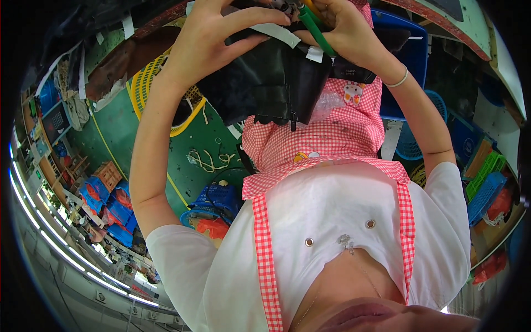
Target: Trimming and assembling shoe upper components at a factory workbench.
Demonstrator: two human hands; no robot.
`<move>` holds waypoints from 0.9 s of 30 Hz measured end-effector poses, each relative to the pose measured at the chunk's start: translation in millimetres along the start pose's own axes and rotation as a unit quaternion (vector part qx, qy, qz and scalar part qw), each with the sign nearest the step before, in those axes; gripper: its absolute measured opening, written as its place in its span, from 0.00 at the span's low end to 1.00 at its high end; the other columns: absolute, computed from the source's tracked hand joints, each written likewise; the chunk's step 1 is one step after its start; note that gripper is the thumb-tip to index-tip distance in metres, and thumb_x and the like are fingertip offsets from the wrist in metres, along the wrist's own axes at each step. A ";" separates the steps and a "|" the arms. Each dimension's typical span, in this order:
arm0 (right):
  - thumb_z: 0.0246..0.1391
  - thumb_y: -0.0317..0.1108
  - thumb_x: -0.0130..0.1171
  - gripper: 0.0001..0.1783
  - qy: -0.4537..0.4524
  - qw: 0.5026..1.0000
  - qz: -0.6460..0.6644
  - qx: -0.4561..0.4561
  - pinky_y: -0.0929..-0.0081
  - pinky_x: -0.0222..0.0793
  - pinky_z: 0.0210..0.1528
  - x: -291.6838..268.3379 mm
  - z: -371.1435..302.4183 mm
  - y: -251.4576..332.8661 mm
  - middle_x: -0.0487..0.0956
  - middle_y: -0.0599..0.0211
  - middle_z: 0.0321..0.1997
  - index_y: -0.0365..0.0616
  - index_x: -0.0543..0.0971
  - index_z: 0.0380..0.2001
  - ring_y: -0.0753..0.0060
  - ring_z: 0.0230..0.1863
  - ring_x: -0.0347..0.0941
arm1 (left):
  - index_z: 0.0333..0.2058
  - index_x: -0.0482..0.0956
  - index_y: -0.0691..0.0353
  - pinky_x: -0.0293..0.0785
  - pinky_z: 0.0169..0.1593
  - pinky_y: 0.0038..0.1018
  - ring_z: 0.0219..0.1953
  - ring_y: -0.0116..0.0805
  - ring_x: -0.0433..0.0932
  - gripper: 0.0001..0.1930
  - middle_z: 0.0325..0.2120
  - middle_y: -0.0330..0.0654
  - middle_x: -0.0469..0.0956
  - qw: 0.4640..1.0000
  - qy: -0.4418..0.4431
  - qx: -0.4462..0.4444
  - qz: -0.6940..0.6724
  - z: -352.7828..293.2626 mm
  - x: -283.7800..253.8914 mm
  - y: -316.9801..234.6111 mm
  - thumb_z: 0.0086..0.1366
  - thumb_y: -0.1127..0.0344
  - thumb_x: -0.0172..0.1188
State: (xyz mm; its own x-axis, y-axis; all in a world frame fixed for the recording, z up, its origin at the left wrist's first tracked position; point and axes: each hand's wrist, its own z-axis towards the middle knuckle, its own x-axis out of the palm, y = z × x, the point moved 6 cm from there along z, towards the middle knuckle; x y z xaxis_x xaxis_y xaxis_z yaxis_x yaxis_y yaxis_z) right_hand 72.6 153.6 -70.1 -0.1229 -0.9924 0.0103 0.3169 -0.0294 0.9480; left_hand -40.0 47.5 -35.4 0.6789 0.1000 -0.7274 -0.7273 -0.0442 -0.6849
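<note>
A black leather-like bag piece (271, 77) with a strap and a zip pull hangs over my lap. My left hand (213, 41) holds its upper edge, thumb and forefinger on either side of a white strip (276, 34). My right hand (351, 33) is closed around a hand tool with a green handle (314, 29); something yellow shows beside it. The tool's metal end lies close to my left fingertips, partly cut off by the top of the picture, so its exact kind is unclear. A small white tab (315, 53) sits by the green handle.
A yellow basket (145, 83) stands left of my legs, and a blue bin (412, 61) on the right. Loose cords (213, 160) lie on the green floor. Blue crates (113, 207) are stacked further left. A red-and-white checked apron (326, 135) covers my lap.
</note>
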 end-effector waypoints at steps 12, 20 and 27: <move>0.49 0.22 0.66 0.20 -0.019 0.991 -0.054 0.125 0.82 0.57 0.36 1.8 -0.6 -4.5 0.58 0.72 0.33 0.38 0.68 0.43 0.76 0.34 0.56 | 0.37 0.80 0.55 0.66 0.46 0.35 0.42 0.40 0.69 0.14 0.36 0.39 0.72 0.878 -0.289 0.381 0.009 -21.0 -14.8 -25.1 0.49 0.66 0.68; 0.48 0.22 0.68 0.19 -0.025 0.992 -0.060 0.108 0.79 0.55 0.34 -2.0 -3.4 -3.5 0.56 0.71 0.32 0.40 0.65 0.36 0.74 0.33 0.54 | 0.34 0.79 0.59 0.76 0.37 0.26 0.39 0.38 0.78 0.11 0.40 0.36 0.79 0.972 -0.032 0.092 0.215 -28.1 -3.5 -27.2 0.51 0.76 0.66; 0.48 0.26 0.71 0.22 -0.024 0.994 -0.054 0.086 0.79 0.54 0.33 -4.3 -6.5 -3.8 0.55 0.72 0.31 0.42 0.64 0.33 0.75 0.32 0.53 | 0.36 0.78 0.61 0.78 0.34 0.24 0.33 0.34 0.81 0.13 0.39 0.38 0.80 0.998 -0.007 0.052 0.036 -34.4 1.6 -26.9 0.50 0.81 0.62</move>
State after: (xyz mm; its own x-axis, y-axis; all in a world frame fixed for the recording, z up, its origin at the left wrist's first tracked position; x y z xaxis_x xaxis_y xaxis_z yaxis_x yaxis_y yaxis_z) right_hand 78.1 157.2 -75.8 -0.1942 -0.9774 -0.0830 0.1334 -0.1102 0.9849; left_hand -15.9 14.6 -19.6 0.6231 0.1138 -0.7738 -0.7815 0.0509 -0.6218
